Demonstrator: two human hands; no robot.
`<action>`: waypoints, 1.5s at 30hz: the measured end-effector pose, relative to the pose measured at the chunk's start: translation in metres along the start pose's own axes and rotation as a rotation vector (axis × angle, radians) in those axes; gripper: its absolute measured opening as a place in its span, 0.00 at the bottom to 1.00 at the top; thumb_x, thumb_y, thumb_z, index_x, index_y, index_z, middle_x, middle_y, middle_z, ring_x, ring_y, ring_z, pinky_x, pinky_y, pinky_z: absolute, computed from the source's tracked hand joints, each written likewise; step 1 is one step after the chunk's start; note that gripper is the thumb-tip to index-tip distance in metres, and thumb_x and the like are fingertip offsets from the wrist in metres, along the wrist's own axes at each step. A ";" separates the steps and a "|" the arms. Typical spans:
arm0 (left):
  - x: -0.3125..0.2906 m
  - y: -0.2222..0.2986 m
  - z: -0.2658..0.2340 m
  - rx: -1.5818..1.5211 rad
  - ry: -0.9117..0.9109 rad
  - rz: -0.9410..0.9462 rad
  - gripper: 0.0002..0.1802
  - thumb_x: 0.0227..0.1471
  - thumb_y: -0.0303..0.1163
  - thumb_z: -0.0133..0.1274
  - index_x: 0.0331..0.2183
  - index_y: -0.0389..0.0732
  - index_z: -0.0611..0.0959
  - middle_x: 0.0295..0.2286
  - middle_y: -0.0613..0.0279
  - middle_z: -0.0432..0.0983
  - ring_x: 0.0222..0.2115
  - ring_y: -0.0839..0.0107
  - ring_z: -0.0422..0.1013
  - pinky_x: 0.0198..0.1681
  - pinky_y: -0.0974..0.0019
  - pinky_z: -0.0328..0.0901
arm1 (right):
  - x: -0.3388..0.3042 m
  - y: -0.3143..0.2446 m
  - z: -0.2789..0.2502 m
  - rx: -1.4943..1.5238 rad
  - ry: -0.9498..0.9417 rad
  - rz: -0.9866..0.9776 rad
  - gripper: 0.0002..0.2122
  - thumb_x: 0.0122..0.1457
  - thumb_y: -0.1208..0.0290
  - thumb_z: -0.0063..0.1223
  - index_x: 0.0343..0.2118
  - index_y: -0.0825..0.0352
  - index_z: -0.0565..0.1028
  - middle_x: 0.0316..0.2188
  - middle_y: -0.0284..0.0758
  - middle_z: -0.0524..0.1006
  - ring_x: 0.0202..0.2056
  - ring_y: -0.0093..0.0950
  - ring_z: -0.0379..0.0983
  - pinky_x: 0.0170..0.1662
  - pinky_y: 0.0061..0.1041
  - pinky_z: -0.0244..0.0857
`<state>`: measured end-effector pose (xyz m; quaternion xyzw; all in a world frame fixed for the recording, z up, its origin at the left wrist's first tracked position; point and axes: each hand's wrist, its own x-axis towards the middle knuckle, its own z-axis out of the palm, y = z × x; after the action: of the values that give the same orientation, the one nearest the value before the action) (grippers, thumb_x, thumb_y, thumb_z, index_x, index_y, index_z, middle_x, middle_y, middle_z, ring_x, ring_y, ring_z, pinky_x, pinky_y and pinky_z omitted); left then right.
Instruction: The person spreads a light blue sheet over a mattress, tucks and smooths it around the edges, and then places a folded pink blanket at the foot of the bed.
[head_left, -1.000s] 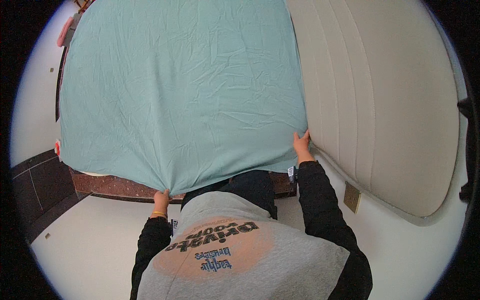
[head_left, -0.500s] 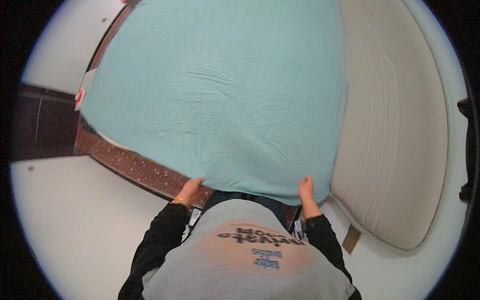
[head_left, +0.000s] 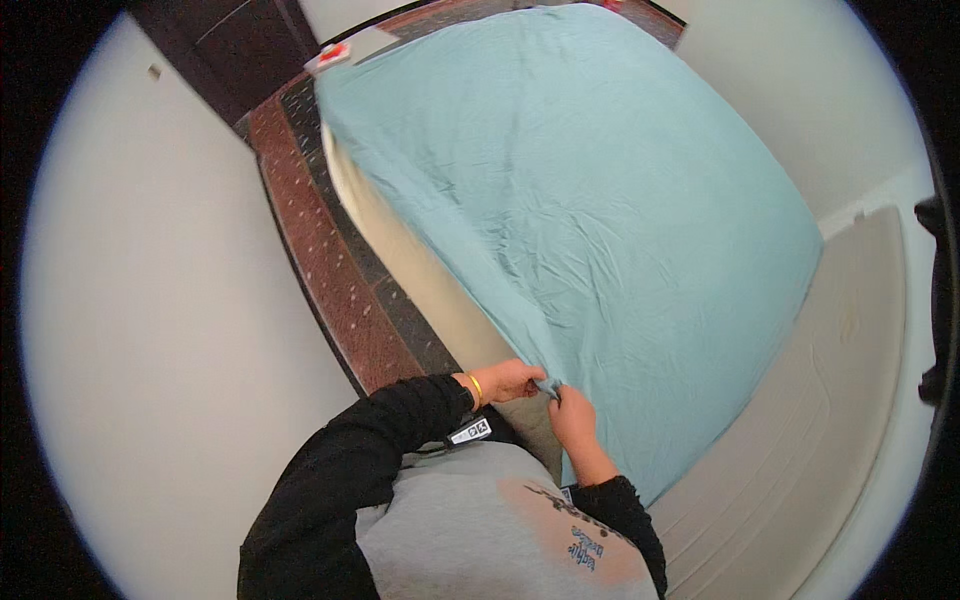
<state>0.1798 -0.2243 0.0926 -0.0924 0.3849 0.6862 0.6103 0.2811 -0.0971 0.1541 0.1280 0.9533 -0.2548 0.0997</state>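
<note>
A light blue-green bedsheet (head_left: 640,200) is spread over a mattress, with creases running in from its near left edge. My left hand (head_left: 515,380), a yellow band at its wrist, pinches that edge. Close beside it, my right hand (head_left: 572,415) grips the same bunched edge, so the two hands almost meet. Left of the sheet's edge, the cream side of the mattress (head_left: 440,290) shows bare. My right fingertips are partly hidden by the hand itself.
A grey-beige padded headboard (head_left: 800,420) stands along the right. Reddish-brown speckled floor (head_left: 340,290) with a dark border runs between the bed and the white wall (head_left: 170,280) on the left. A dark door (head_left: 230,50) and a small red-and-white item (head_left: 332,55) are at the far left.
My view has turned toward the left side of the bed. My hands have come together from far apart, and the sheet's edge is now lifted, baring the mattress side.
</note>
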 end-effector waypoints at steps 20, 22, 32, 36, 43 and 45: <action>-0.100 0.362 -0.331 -0.536 0.651 0.747 0.20 0.44 0.31 0.47 0.41 0.32 0.67 0.38 0.51 0.67 0.37 0.59 0.65 0.41 0.59 0.61 | 0.092 -0.077 0.082 0.074 -0.520 0.199 0.10 0.50 0.66 0.45 0.27 0.70 0.68 0.23 0.46 0.70 0.28 0.41 0.67 0.31 0.34 0.60; -0.121 0.392 -0.372 -0.459 0.554 0.775 0.20 0.44 0.31 0.48 0.39 0.32 0.68 0.37 0.51 0.68 0.36 0.60 0.66 0.40 0.59 0.61 | 0.124 -0.099 0.093 0.018 -0.540 0.221 0.11 0.50 0.66 0.45 0.28 0.71 0.68 0.24 0.45 0.70 0.29 0.39 0.67 0.32 0.33 0.60; -0.158 0.441 -0.378 0.856 0.607 0.710 0.14 0.40 0.35 0.50 0.20 0.33 0.70 0.17 0.53 0.66 0.20 0.68 0.63 0.23 0.65 0.58 | 0.378 -0.331 0.105 0.281 -0.019 -0.314 0.17 0.48 0.69 0.49 0.39 0.73 0.64 0.32 0.44 0.69 0.37 0.36 0.66 0.39 0.29 0.60; -0.169 0.458 -0.404 0.899 0.470 0.573 0.16 0.38 0.37 0.52 0.21 0.32 0.72 0.18 0.50 0.68 0.19 0.66 0.64 0.23 0.63 0.59 | 0.467 -0.452 0.124 0.098 -0.039 -0.308 0.18 0.46 0.67 0.51 0.36 0.74 0.64 0.30 0.49 0.69 0.34 0.43 0.67 0.35 0.34 0.61; -0.199 0.551 -0.494 0.236 0.165 0.271 0.24 0.43 0.45 0.50 0.39 0.39 0.69 0.37 0.56 0.67 0.38 0.68 0.64 0.39 0.66 0.58 | 0.514 -0.507 0.122 -0.049 -0.372 -0.377 0.09 0.44 0.70 0.46 0.25 0.70 0.64 0.21 0.52 0.68 0.28 0.49 0.65 0.30 0.42 0.58; -0.197 0.582 -0.527 -0.069 0.203 0.168 0.30 0.44 0.45 0.49 0.45 0.39 0.63 0.39 0.53 0.65 0.40 0.68 0.63 0.39 0.66 0.59 | 0.521 -0.500 0.120 -0.043 -0.524 -0.319 0.08 0.44 0.69 0.45 0.24 0.68 0.65 0.21 0.50 0.69 0.28 0.49 0.65 0.29 0.41 0.58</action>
<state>-0.4828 -0.6893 0.0902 -0.1499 0.4271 0.7348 0.5051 -0.3450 -0.4764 0.1491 -0.0954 0.9083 -0.2715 0.3037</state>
